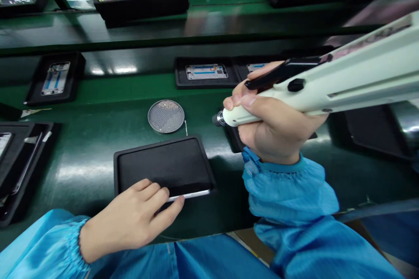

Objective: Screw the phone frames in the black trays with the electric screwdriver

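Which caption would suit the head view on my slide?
Right hand grips a pale screwdriver-like tool while the left hand touches a silver-edged device at a black tray.

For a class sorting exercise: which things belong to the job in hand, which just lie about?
Likely in use:
pale green plastic driver, in right hand
flat black silver-edged device, at left hand
black rectangular tray beneath
perhaps the round grey perforated dish

Seemingly lying about:
silver rectangular frame, upper left
black compartmented box, rear
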Motion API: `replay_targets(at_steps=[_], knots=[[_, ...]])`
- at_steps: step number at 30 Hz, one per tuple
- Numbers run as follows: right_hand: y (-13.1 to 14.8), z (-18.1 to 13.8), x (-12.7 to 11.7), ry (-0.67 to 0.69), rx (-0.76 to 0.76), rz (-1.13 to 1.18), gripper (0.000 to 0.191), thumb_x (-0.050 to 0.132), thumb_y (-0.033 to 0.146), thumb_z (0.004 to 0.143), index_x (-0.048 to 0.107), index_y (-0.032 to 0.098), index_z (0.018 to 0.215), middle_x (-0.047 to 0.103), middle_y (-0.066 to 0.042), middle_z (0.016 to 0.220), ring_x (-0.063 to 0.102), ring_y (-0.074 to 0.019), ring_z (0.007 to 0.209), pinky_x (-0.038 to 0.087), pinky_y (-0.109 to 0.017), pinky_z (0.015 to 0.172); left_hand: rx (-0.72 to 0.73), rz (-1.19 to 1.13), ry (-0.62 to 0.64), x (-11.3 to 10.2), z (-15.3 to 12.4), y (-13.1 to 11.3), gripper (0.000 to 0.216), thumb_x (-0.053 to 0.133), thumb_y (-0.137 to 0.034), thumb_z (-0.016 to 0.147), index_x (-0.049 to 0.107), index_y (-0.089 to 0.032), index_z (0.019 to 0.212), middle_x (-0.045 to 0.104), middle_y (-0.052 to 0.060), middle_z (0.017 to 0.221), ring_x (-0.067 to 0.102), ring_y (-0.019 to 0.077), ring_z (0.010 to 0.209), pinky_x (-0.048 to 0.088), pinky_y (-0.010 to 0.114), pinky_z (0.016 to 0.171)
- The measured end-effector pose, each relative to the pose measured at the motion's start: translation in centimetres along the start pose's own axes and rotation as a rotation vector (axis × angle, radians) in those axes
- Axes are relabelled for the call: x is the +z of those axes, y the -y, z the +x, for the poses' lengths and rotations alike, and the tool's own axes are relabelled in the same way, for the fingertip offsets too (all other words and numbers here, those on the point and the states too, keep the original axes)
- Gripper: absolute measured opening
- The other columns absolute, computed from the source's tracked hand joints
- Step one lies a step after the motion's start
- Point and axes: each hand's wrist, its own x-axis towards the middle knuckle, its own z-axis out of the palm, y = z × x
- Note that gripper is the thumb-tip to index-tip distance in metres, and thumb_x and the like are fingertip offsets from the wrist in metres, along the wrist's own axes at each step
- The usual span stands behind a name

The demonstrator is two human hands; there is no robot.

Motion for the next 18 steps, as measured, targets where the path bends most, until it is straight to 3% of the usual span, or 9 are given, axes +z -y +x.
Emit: replay_targets(at_steps=[10, 18], knots=[[0.12, 0.10, -0.01, -0.059, 0.041, -0.048, 0.015, 0.072, 0.023, 0.054, 0.063, 0.023, 0.066, 0.045, 0.005, 0.052, 0.056, -0.0178, 0.058, 0.049, -0.036, 0.055, 0.021, 0.020, 0.025, -0.15, 0.17, 0.06, 0.033, 0.046, -0.005, 0.094, 0.059, -0.006, 0.123, 0.062, 0.009, 0.084, 0.056, 0.0214, 0.071, 0.050, 0.036, 0.062], [-0.31, 0.03, -0.64, -0.013, 0.038, -0.026, 0.020, 0.065, 0.014, 0.056, 0.066, 0.022, 0.074, 0.055, 0.003, 0.068, 0.057, -0.0151, 0.060, 0.050, -0.035, 0.055, 0.011, 0.044, 0.052, -0.27, 1.00, 0.05, 0.034, 0.047, -0.005, 0.093, 0.057, -0.007, 0.125, 0.060, 0.007, 0.081, 0.055, 0.0209, 0.064, 0.047, 0.036, 0.058]])
